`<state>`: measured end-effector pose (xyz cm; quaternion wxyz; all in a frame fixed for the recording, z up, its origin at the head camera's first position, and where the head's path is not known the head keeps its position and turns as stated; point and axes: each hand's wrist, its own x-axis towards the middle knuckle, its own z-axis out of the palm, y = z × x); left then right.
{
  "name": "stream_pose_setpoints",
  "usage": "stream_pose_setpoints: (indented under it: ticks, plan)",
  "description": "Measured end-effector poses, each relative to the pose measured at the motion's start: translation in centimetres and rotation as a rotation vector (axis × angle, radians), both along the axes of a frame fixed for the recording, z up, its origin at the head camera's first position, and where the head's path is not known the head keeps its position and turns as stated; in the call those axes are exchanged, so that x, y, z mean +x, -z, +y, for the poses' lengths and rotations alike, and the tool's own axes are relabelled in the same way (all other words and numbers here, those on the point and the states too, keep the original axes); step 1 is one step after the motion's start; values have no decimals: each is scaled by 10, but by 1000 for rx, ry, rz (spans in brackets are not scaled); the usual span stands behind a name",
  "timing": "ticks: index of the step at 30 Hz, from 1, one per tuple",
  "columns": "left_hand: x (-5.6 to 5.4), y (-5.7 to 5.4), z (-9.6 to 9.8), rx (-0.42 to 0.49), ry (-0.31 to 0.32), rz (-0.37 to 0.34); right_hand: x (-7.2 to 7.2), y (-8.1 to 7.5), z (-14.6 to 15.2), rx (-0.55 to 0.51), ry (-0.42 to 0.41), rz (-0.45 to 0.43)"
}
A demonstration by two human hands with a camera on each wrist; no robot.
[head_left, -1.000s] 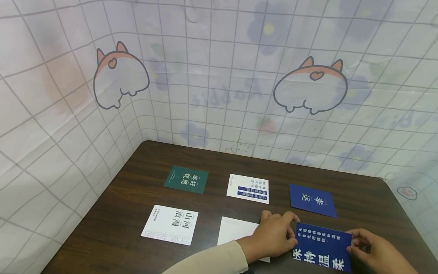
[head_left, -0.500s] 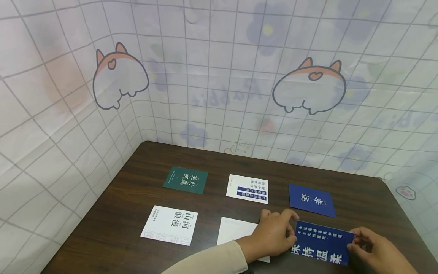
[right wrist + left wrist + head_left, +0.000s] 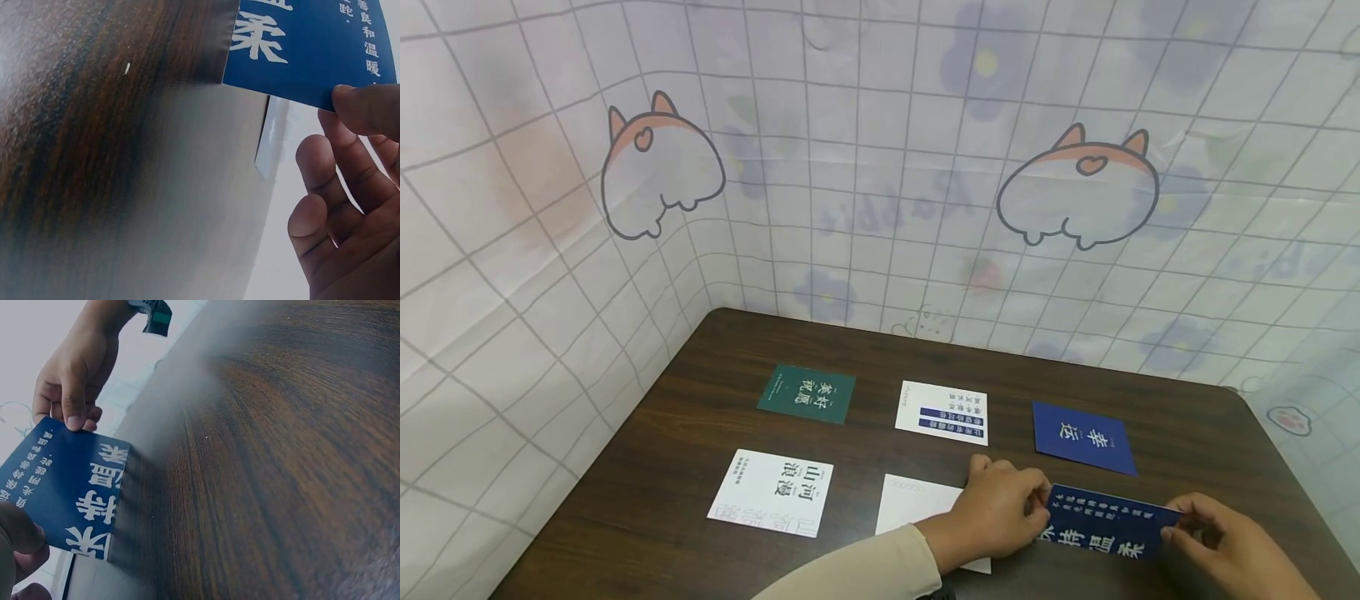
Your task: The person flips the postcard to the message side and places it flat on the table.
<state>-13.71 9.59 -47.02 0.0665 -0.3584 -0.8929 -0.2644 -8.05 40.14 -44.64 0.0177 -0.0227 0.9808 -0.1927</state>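
Both hands hold a blue card with white Chinese characters [image 3: 1108, 523] between them, near the table's front right. My left hand [image 3: 1000, 510] pinches its left edge between thumb and fingers. On the opposite edge, my right hand [image 3: 1228, 542] pinches a corner. The card is tilted up, with its far edge raised. In the right wrist view the thumb [image 3: 369, 109] presses on the card's face while the other fingers stay loosely bent. Beneath my left hand and forearm lies a white card [image 3: 917, 504], partly hidden.
Several more cards lie flat on the dark wooden table [image 3: 647, 467]: a green card [image 3: 808, 394], a white card with blue bands [image 3: 942, 412], a dark blue card [image 3: 1084, 437] and a white card with black characters [image 3: 772, 492]. A patterned curtain [image 3: 850, 167] hangs behind the table.
The held card has tilted up further, its near edge swinging away from me so its face looks shorter. Both hands keep their pinch and have barely moved. The other cards stay put.
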Motion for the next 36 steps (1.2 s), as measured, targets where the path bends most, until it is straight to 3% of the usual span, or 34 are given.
stream_pose_setpoints:
  ticks: [5, 13, 17, 26, 36]
  plan:
    - [0, 0, -1, 3, 2, -1, 1, 0, 1, -14, -14, 37]
    - [1, 1, -2, 41, -8, 49, 8, 10, 8, -95, -91, 205]
    - [1, 2, -3, 59, -1, 43, 9, 13, 8, -108, -97, 208]
    - [0, 5, -5, 64, 14, 32, 8, 10, 4, -61, -36, 119]
    - [0, 5, -7, 51, 8, 32, 9, 14, 7, -107, -111, 234]
